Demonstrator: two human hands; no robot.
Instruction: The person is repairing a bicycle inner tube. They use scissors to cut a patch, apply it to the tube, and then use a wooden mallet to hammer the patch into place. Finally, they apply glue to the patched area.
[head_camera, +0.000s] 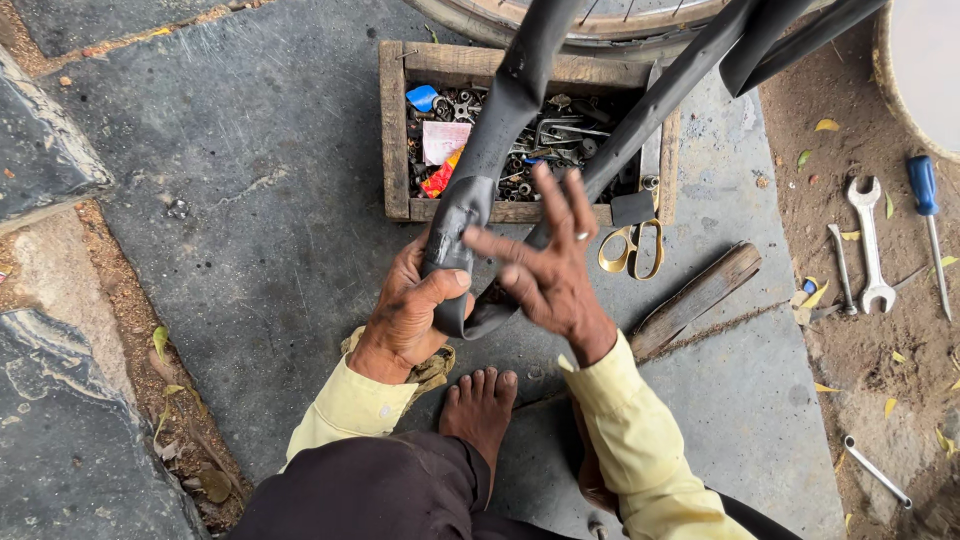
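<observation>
While the left hand (408, 318) clamps the fold of a black rubber inner tube (478, 190), thumb wrapped over the front and fingers curled behind, the right hand (548, 268) sits flat against the tube with fingers spread wide, a ring on one. The tube loops up from the hands, over a wooden box (396, 130) of nuts and bolts on the stone floor. Best bet here is probably keeping that fold pinned tight and pressing evenly with the open palm so the rubber doesn't slip. Inside the box, left side, there's a small blue packet (421, 97), a pale pink square one (444, 140) below it, and a red-yellow wrapper (441, 176) at the front edge. Brass-handled scissors (631, 248) lie just outside.
</observation>
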